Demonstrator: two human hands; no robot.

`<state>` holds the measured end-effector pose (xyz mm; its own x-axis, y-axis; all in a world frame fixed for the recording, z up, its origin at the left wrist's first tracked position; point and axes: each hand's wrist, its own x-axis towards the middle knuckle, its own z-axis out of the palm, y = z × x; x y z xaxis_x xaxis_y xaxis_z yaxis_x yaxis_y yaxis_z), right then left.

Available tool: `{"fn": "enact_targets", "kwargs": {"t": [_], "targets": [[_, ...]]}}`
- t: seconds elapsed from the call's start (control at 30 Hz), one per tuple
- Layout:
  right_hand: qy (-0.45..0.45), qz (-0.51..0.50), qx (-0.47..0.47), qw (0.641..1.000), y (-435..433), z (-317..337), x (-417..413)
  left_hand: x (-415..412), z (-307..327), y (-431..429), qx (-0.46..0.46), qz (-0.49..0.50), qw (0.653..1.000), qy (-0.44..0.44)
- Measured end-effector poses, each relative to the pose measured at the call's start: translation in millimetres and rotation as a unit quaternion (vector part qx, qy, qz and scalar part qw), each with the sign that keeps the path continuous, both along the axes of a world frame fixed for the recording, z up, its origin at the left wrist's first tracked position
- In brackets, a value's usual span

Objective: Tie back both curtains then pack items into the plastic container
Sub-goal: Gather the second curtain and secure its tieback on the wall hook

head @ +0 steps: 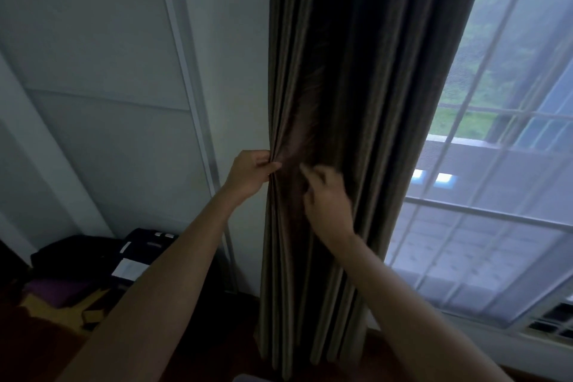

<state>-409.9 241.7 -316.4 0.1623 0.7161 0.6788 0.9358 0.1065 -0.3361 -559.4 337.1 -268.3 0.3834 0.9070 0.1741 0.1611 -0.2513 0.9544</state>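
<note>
The curtain (356,71) hangs in deep, soft folds. I judge it limp, fairly light and a little slick, best gathered round the whole bunch rather than by one pleat. It hangs right at my hands. My left hand (251,172) pinches its left edge between thumb and fingers. My right hand (325,198), just beside it, is curled against the front folds but blurred, so I cannot tell whether it grips. The window (496,164) lies beyond my right hand.

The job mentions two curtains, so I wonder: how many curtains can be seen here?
1. The dark curtain hangs gathered between the white wall and the window. A second may hang out of view.
</note>
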Motion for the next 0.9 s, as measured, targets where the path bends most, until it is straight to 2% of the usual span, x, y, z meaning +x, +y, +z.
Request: {"fn": "enact_targets", "kwargs": {"t": [0.07, 0.1, 0.17, 0.37, 0.63, 0.77, 0.9], "targets": [[-0.022, -0.044, 0.154, 0.987, 8, 32, 19, -1, 1, 3, -0.020, -0.013, 1.000, -0.015], [-0.027, -0.060, 0.193, 0.979, 12, 50, 28, 0, 1, 4, -0.024, -0.017, 0.999, -0.019], [-0.029, -0.094, 0.206, 0.974, 18, 78, 40, 1, 1, 7, -0.027, -0.020, 0.999, -0.020], [-0.004, -0.118, 0.126, 0.985, 30, 82, 52, 4, 0, 9, -0.038, -0.027, 0.999, -0.015], [0.074, -0.050, -0.009, 0.996, 19, -2, 31, 6, -1, 10, -0.030, -0.033, 0.999, 0.023], [0.087, -0.025, -0.058, 0.994, 14, -44, 16, 9, -11, 10, 0.008, -0.031, 0.997, 0.068], [0.089, 0.012, -0.091, 0.992, 10, -63, 1, 15, -17, 7, 0.001, -0.024, 0.998, 0.055]]}}
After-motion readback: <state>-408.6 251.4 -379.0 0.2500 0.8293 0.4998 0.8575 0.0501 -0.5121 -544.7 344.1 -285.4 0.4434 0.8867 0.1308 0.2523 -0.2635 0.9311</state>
